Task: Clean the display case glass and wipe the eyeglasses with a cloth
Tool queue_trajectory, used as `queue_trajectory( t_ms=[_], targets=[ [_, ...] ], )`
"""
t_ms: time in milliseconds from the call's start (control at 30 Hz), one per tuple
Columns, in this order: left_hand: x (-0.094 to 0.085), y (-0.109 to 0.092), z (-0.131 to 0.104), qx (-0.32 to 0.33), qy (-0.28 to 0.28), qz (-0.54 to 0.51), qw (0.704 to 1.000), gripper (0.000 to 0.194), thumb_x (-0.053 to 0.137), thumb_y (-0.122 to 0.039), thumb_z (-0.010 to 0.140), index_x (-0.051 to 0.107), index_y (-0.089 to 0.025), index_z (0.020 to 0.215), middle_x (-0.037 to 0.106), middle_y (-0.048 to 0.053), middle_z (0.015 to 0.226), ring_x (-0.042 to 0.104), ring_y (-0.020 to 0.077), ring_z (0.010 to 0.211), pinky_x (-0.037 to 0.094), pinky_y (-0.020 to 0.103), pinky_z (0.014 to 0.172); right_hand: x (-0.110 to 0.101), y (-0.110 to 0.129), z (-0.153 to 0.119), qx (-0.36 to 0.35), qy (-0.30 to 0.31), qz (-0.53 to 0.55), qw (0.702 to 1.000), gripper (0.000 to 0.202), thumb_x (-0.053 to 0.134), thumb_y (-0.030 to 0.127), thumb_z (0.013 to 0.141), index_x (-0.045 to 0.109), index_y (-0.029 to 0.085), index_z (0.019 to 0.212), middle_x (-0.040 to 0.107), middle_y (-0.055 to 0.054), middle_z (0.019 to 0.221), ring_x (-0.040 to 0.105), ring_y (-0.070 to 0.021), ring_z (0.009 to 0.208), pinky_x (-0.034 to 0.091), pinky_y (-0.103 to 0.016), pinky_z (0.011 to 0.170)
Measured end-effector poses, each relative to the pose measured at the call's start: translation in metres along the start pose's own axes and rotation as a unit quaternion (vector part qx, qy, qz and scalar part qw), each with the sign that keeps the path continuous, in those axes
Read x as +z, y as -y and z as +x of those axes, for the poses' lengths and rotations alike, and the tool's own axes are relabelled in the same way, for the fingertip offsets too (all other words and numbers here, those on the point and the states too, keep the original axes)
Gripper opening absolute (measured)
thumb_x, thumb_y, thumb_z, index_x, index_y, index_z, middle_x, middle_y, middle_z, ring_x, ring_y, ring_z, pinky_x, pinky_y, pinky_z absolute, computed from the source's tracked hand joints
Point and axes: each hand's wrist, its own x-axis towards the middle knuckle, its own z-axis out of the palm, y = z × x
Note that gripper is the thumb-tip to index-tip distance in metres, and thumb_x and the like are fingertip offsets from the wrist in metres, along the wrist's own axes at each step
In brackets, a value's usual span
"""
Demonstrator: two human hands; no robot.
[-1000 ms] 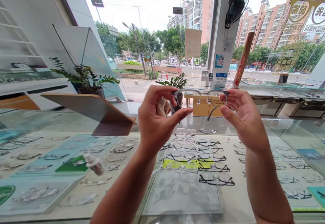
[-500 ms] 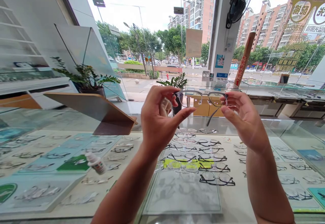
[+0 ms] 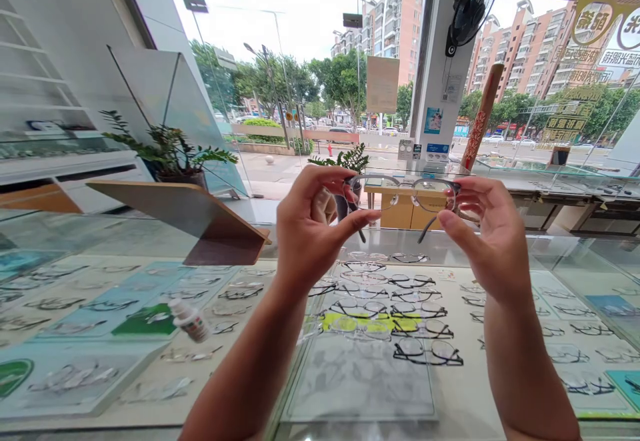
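Note:
A pair of eyeglasses (image 3: 406, 181) with a thin grey frame is held up in front of me, above the glass counter. My left hand (image 3: 320, 221) grips its left end between fingers and thumb, the thumb stretched along below the lens. At the other end my right hand (image 3: 487, 234) pinches the frame near the hinge. Both temple arms hang open behind the lenses, their dark tips pointing down. Part of each arm is hidden by my fingers.
Rows of glasses (image 3: 427, 353) lie beneath the counter glass. A white bottle (image 3: 189, 321) stands on the left, with a tilted wooden-backed mirror or panel (image 3: 180, 211) behind it. Beyond are potted plants (image 3: 175, 154) and a wall fan (image 3: 473, 11).
The eyeglasses have turned to face more squarely, and both temple tips now show below the lenses. My right hand has shifted slightly with the frame.

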Motion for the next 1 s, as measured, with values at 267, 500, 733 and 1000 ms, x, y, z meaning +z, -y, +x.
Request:
queue_trajectory(
  t_ms=[267,500,733,1000],
  targets=[
    [0.000,0.019,0.006,-0.037,0.023,-0.031,0.999,0.051,0.095,-0.052,0.067,0.075,-0.026,0.106,0.068,0.002,0.086,0.060,0.0140,0.073,0.041,0.025,0.054,0.006,0.010,-0.004,-0.078,-0.086,-0.076,0.990,0.041,0.082,0.048,0.085,0.066,0.031,0.119,0.069,-0.005,0.114,0.066,-0.0273,0.103,0.056,-0.049,0.093],
    [0.000,0.021,0.006,-0.035,0.032,-0.031,0.998,0.052,0.094,-0.052,0.068,0.074,-0.026,0.109,0.065,0.000,0.084,0.055,0.0123,0.068,0.041,0.026,0.055,0.005,0.008,-0.003,-0.085,-0.087,-0.073,0.990,0.042,0.083,0.048,0.085,0.067,0.031,0.119,0.070,-0.005,0.115,0.067,-0.0267,0.104,0.056,-0.049,0.096],
    [0.004,0.008,-0.001,-0.010,-0.026,0.026,0.999,0.050,0.093,-0.051,0.071,0.074,-0.024,0.108,0.063,0.000,0.086,0.056,0.0120,0.073,0.048,0.025,0.064,0.004,-0.002,0.001,-0.023,-0.032,-0.040,0.998,0.044,0.079,0.048,0.089,0.066,0.028,0.126,0.073,-0.006,0.120,0.070,-0.0251,0.106,0.058,-0.049,0.099],
    [0.004,0.002,-0.003,0.038,-0.037,0.065,0.997,0.047,0.093,-0.047,0.073,0.073,-0.026,0.110,0.062,0.000,0.089,0.058,0.0132,0.078,0.053,0.027,0.071,0.003,-0.006,0.002,-0.001,-0.002,-0.027,1.000,0.046,0.076,0.052,0.091,0.066,0.028,0.129,0.073,-0.008,0.126,0.071,-0.0266,0.112,0.058,-0.051,0.102]
  ],
)
